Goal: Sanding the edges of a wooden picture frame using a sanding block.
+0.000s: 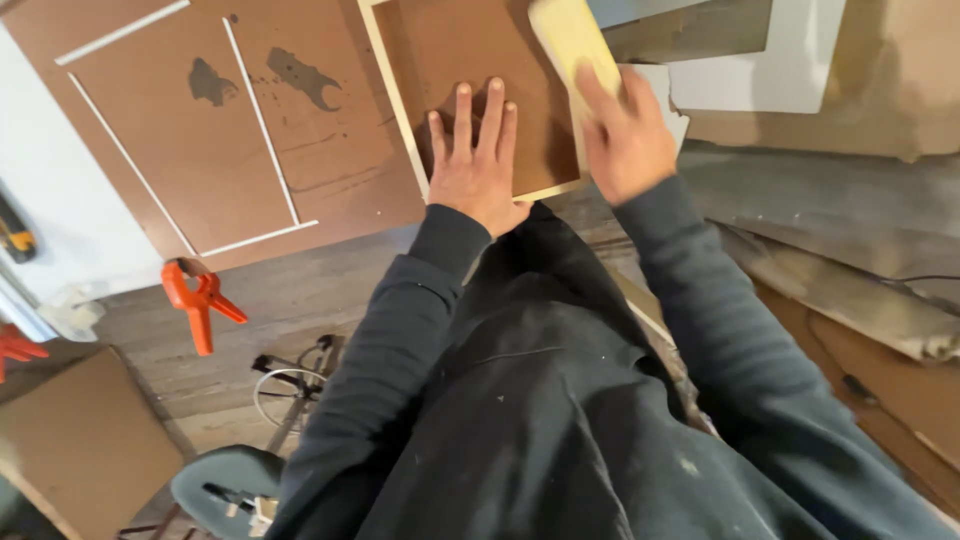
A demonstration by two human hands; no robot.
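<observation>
Brown hardboard panel (470,60) in a pale frame lies on the bench ahead; your left hand (475,160) presses flat on it, fingers spread, while your right hand (625,135) grips a pale sanding block (572,40).

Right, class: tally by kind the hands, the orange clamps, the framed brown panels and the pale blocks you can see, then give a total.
Hands: 2, the left hand flat on the framed brown panel, the right hand gripping the pale block.
Orange clamps: 2, one on the floor, one cut off by the left edge.
Framed brown panels: 1
Pale blocks: 1
Total: 6
</observation>
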